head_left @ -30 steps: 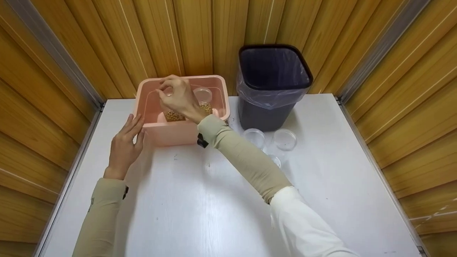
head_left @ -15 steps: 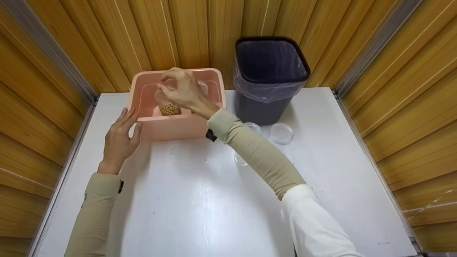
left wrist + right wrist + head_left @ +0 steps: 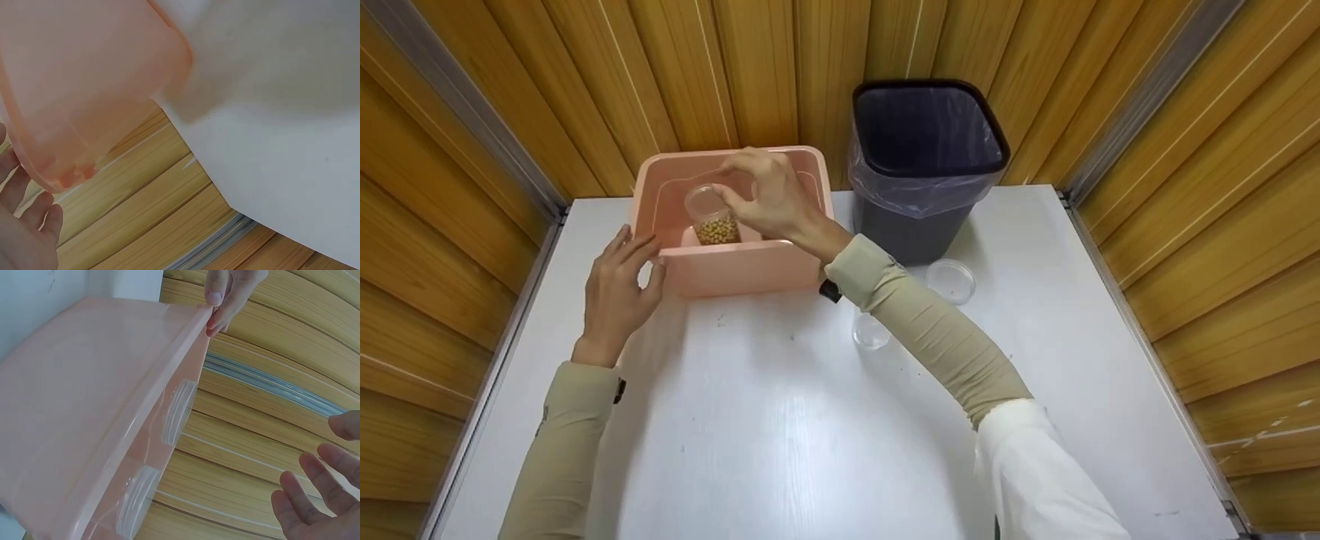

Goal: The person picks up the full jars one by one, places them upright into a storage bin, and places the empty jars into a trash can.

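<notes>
A clear round jar (image 3: 716, 217) with tan bean-like pieces and a clear lid stands in the pink plastic bin (image 3: 724, 270). My right hand (image 3: 772, 195) is over the bin just right of this jar. In the right wrist view the right hand (image 3: 320, 495) has its fingers spread, holding nothing, apart from the bin. Two lidded jars show inside there, a nearer jar (image 3: 138, 503) and a farther jar (image 3: 180, 413). At the bin's front left corner, my left hand (image 3: 619, 289) touches the rim with relaxed fingers. The right arm hides the bin's right side.
A dark trash can (image 3: 911, 225) with a clear liner stands right of the bin. On the white table (image 3: 780, 435) lie a clear round lid (image 3: 951, 281) and another clear round piece (image 3: 871, 331), partly behind the right sleeve. Wood-look walls enclose the back and sides.
My right hand has let go of the left jar and drawn back to the right, with its fingers opening. The left hand stays at the bin corner. The head view has shifted slightly.
</notes>
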A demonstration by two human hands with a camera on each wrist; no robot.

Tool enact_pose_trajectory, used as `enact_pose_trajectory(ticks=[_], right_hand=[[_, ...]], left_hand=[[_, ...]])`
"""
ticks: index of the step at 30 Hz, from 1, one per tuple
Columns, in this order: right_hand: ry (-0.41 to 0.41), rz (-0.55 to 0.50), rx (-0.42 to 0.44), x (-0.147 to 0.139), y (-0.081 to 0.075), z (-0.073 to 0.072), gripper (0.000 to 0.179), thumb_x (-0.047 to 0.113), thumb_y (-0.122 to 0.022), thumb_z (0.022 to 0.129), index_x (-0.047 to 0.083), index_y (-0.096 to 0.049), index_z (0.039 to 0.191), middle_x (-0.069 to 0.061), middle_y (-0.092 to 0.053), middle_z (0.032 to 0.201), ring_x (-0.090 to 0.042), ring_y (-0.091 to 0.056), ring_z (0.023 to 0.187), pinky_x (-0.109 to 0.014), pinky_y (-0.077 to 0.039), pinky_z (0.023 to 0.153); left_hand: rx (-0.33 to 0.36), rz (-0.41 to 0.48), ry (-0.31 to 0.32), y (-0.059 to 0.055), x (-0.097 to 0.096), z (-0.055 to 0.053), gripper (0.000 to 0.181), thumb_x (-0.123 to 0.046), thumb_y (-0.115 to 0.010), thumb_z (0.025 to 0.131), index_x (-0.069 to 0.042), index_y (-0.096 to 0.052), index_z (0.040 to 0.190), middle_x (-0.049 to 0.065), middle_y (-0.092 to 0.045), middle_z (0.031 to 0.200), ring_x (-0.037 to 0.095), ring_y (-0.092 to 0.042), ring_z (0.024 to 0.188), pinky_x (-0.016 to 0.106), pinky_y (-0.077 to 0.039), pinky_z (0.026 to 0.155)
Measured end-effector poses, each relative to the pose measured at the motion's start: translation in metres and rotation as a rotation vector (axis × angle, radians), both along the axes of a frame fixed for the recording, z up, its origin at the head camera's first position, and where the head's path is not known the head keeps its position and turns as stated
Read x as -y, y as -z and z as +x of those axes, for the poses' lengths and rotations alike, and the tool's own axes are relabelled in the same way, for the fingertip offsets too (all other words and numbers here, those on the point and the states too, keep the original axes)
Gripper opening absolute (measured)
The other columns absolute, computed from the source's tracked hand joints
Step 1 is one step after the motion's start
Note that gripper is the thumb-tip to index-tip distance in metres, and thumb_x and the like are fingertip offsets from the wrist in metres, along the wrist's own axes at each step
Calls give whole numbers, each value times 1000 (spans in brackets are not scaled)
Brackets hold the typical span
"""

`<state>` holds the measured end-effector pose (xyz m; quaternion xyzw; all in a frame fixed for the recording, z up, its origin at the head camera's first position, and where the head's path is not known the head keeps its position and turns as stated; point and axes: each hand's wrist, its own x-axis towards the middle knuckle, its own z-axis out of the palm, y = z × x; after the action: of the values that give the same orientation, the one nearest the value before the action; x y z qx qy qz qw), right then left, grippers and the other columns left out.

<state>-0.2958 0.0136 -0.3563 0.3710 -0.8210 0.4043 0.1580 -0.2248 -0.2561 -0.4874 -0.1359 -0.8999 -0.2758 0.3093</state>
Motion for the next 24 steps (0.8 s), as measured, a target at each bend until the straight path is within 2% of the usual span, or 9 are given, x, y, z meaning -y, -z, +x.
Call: enact_pose_trajectory(ticks=[6, 12, 19, 24], right_hand=[[1, 9, -68, -19, -3, 8, 21, 16, -77, 97, 2, -79, 112, -11, -79, 116, -22, -73, 114, -22, -51, 105], [5, 11, -151, -40, -5, 14, 22, 19, -75, 98, 2, -80, 111, -11, -80, 113, -24, -73, 113, -29, -48, 110], [4, -29, -149, -68, -3, 21, 22, 15, -76, 98, 0, -79, 114, -13, -79, 115, -25, -71, 115, -29, -52, 108], [24, -59, -141, -89, 1, 23, 24, 16, -77, 98, -1, -78, 115, -14, -78, 116, -26, -72, 115, -31, -54, 107]], left_hand=[[-8, -13, 34, -9, -21, -3, 33, -18, -71, 102, 2, -75, 128, 20, -74, 133, 48, -54, 143, 71, -45, 113], [-55, -32, 67, -17, -43, -5, 33, -19, -72, 101, 1, -75, 127, 19, -74, 131, 46, -57, 140, 69, -47, 110], [-58, -23, 111, -23, -67, -3, 30, -18, -74, 100, 4, -76, 120, 21, -73, 130, 48, -57, 139, 63, -42, 120], [-55, -29, 145, -29, -84, -2, 29, -18, -74, 100, 1, -76, 122, 19, -72, 134, 45, -56, 141, 63, -42, 120]])
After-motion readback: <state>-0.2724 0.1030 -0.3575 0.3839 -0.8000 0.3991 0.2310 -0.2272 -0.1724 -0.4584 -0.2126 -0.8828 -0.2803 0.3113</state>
